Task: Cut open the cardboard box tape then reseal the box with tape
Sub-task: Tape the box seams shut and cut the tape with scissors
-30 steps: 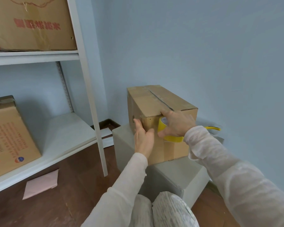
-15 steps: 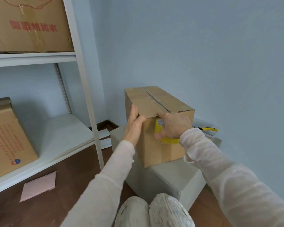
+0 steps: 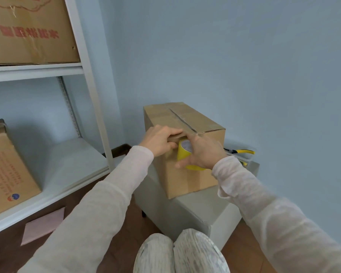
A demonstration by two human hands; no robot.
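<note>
A brown cardboard box [image 3: 187, 180] stands on a grey stool, its top flaps closed with a seam running down the middle. My right hand [image 3: 202, 153] holds a yellow tape roll [image 3: 182, 152] flat against the box's near face, just under the top edge. My left hand [image 3: 159, 141] grips the near top edge of the box beside the roll, fingers curled over the flap. Whether tape is stuck to the box I cannot tell.
The grey stool [image 3: 201, 211] sits against a blue wall. Behind the box, a clear container holds a yellow-handled tool [image 3: 242, 152]. A white metal shelf [image 3: 67, 170] at left carries cardboard boxes [image 3: 6, 170]. A pink sheet [image 3: 43, 225] lies on the brown floor. My knees are below.
My left hand has risen from the box's near face to its top edge and curled over it. My right hand keeps the roll in much the same place.
</note>
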